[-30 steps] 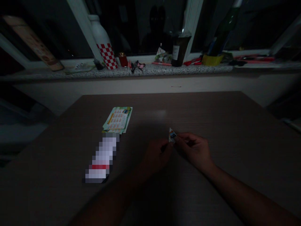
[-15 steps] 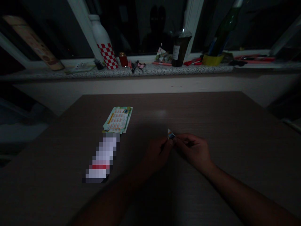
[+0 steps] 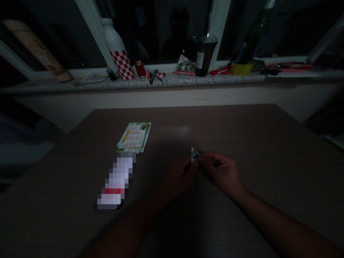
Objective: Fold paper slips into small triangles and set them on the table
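Between my two hands, over the middle of the table [image 3: 242,132], is a small folded piece of printed paper [image 3: 194,154], its pointed tip upward. My left hand [image 3: 180,173] pinches its lower left side between thumb and fingers. On the right side, my right hand [image 3: 221,170] grips the paper's edge with thumb and forefinger, the other fingers curled. The lower part of the paper is hidden behind my thumbs. To the left lies a stack of printed cards [image 3: 134,137], with a blurred-out, lit phone-like object [image 3: 118,179] just in front of it.
A granite windowsill [image 3: 172,81] runs behind the table. On it stand a white bottle with red checks [image 3: 122,62], a small red jar [image 3: 139,68], a dark plastic cup [image 3: 204,59], a green bottle [image 3: 256,32] in a yellow holder [image 3: 242,68], and a tall cylinder [image 3: 40,50].
The paper shows slightly more of its printed face between my fingers. Both hands keep nearly the same place and grip; the view has shifted very slightly.
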Demonstrator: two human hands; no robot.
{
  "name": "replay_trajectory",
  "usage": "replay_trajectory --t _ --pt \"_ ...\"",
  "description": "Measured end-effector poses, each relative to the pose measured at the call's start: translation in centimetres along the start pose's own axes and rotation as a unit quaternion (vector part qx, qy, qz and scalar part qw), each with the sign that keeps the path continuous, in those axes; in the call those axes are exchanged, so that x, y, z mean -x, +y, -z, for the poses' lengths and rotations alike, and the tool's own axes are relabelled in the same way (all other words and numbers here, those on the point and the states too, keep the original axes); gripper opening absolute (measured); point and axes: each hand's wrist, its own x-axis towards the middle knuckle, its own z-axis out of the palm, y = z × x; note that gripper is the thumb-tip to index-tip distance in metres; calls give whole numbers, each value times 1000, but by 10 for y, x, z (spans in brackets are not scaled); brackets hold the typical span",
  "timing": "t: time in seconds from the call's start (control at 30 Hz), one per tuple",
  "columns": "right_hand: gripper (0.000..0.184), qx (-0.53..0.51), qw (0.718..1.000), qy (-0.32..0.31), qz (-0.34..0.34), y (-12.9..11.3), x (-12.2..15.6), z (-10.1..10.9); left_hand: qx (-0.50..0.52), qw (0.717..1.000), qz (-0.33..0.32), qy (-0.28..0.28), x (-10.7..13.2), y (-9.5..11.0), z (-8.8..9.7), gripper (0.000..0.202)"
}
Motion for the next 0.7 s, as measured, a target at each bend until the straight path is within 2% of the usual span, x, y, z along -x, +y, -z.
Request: replay_trajectory --t 0.07,0.3,0.5,0.7 --pt "18 -14 1000 -13 -14 1 -1 1 -3 1000 -4 -10 0 -1 0 38" --pt "17 -21 1000 -17 -11 5 1 -1 -125 988 -88 21 1 1 1 26" --pt "14 -11 999 -33 12 4 1 0 -91 994 -64 -1 1 0 6 33" --pt "13 4 999 -47 9 8 1 0 -176 980 -87 24 -1 0 3 29"
